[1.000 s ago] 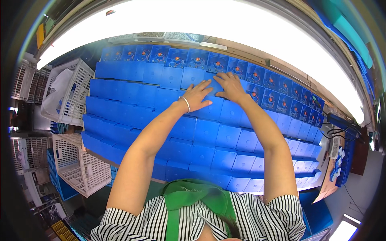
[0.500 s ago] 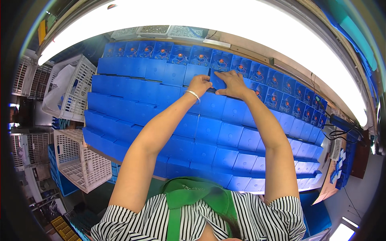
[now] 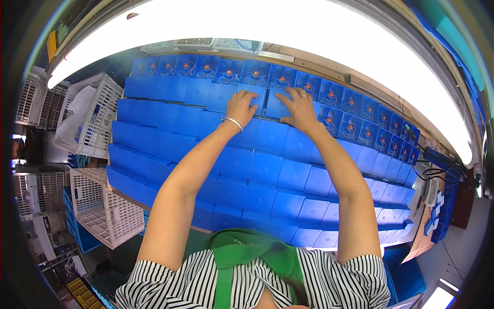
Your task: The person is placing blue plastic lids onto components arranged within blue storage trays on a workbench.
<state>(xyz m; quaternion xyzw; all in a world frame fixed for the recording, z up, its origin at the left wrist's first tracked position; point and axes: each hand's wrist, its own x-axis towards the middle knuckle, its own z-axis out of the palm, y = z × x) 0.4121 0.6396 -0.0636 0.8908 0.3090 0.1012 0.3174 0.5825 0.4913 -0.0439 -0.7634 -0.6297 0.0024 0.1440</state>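
Note:
Rows of blue square plastic boxes fill the bench. Many have a flat blue cover on top, and the far rows include uncovered boxes (image 3: 256,73) with orange-red parts and thin wires inside. My right hand (image 3: 302,110) rests with fingers and thumb spread on a blue cover (image 3: 275,105) in the second row from the back. To its left, my left hand (image 3: 240,108) lies with fingers apart over the neighbouring cover (image 3: 222,96). Neither hand grips anything that shows. The undersides of my fingers are hidden.
A bright tube lamp (image 3: 247,23) spans the far side above the bench. White plastic crates (image 3: 103,110) stand at the left. Trays of small parts (image 3: 236,45) sit behind the rows. Black cables (image 3: 437,170) hang at the right end.
My left hand has moved left, away from the cover near my right hand, and its fingers have spread. That cover now lies flatter in its row. My right hand has barely shifted.

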